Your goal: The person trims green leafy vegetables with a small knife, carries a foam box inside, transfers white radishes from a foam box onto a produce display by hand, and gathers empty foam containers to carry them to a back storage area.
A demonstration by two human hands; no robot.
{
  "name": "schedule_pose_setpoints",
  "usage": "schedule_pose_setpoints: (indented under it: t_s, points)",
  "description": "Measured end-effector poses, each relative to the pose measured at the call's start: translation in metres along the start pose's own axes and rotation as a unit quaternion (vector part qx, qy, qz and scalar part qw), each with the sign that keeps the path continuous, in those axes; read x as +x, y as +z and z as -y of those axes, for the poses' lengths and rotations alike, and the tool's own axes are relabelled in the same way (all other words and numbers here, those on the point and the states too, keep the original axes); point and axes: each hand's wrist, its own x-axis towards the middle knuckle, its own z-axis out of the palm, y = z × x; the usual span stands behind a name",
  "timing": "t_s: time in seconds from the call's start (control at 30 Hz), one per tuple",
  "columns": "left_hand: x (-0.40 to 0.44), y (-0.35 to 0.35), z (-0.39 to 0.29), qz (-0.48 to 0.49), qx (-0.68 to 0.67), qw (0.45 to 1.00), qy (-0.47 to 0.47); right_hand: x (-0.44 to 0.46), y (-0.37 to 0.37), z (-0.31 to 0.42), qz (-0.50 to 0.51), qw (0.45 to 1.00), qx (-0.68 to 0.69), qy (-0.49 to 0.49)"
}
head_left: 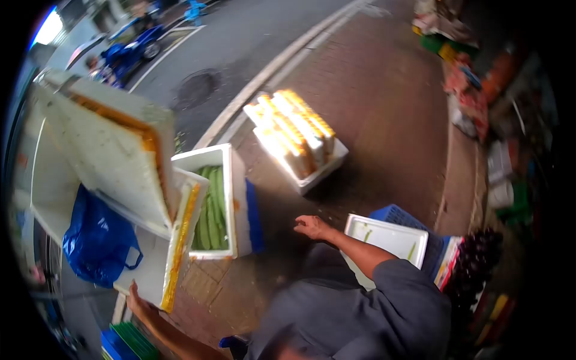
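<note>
At the lower left, my left hand [141,304] is at the bottom edge of a white foam box [147,264] with yellow tape along one rim. Its thumb points up and the other fingers are partly hidden, seemingly around the edge. A blue plastic bag [99,237] lies in this box. Above it, a large foam lid [108,144] with orange tape leans at a tilt. My right hand [313,228] hangs in the air with loosely bent fingers, holding nothing. Between the hands stands a foam box [241,207] with long green vegetables [210,216], perhaps cucumbers or loofahs.
Ahead on the brick pavement, a white foam box [303,180] holds several upright taped foam pieces [294,129]. Right of me, a white tray [390,237] rests by a blue crate [408,217]. A kerb [270,75] borders the road, with a blue vehicle [132,51] beyond.
</note>
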Motion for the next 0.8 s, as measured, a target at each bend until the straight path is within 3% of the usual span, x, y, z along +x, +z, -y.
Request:
schedule_pose_setpoints:
  t_s: [0.03,0.17,0.2,0.27,0.37,0.4,0.43,0.5,0.57,0.67,0.7,0.73,0.77,0.8]
  points:
    - [-0.007,0.038,-0.017,-0.01,0.044,0.999,-0.01,-0.004,-0.022,-0.019,-0.01,1.0,0.01,0.021]
    - [-0.007,0.201,-0.043,0.096,0.057,0.993,-0.027,-0.016,-0.09,-0.108,-0.061,0.996,-0.047,0.034]
    - [-0.014,0.24,-0.044,0.124,0.078,0.989,0.024,-0.019,-0.105,-0.126,-0.086,0.995,-0.036,0.033]
    - [-0.013,0.321,-0.052,0.171,0.05,0.984,-0.014,-0.025,-0.125,-0.165,-0.173,0.984,0.025,0.038]
    - [-0.002,0.428,-0.051,0.243,0.057,0.967,-0.052,-0.024,-0.168,-0.23,-0.193,0.98,0.032,0.046]
    - [-0.006,0.47,-0.05,0.268,0.05,0.96,-0.067,-0.02,-0.188,-0.267,-0.198,0.977,-0.057,-0.058]
    - [-0.013,0.514,-0.054,0.293,0.051,0.951,-0.082,-0.034,-0.224,-0.258,-0.201,0.975,-0.074,0.065]
    - [-0.046,0.596,-0.06,0.334,0.033,0.934,-0.127,-0.046,-0.252,-0.289,-0.286,0.932,-0.017,0.221]
    - [-0.072,0.684,-0.055,0.372,0.059,0.917,-0.128,-0.024,-0.233,-0.391,-0.46,0.833,0.114,0.284]
    - [-0.104,0.8,-0.043,0.418,0.116,0.894,-0.112,-0.007,-0.25,-0.428,-0.564,0.75,0.141,0.317]
    - [-0.116,0.842,-0.037,0.434,0.131,0.885,-0.107,0.008,-0.229,-0.469,-0.528,0.792,0.077,0.297]
    - [-0.125,0.881,-0.024,0.452,0.137,0.875,-0.109,0.014,-0.199,-0.494,-0.52,0.793,0.047,0.315]
    - [-0.133,0.921,-0.015,0.47,0.144,0.864,-0.108,0.01,-0.208,-0.471,-0.511,0.792,0.017,0.334]
    - [-0.146,0.961,-0.004,0.489,0.149,0.853,-0.108,0.002,-0.22,-0.449,-0.432,0.809,0.015,0.398]
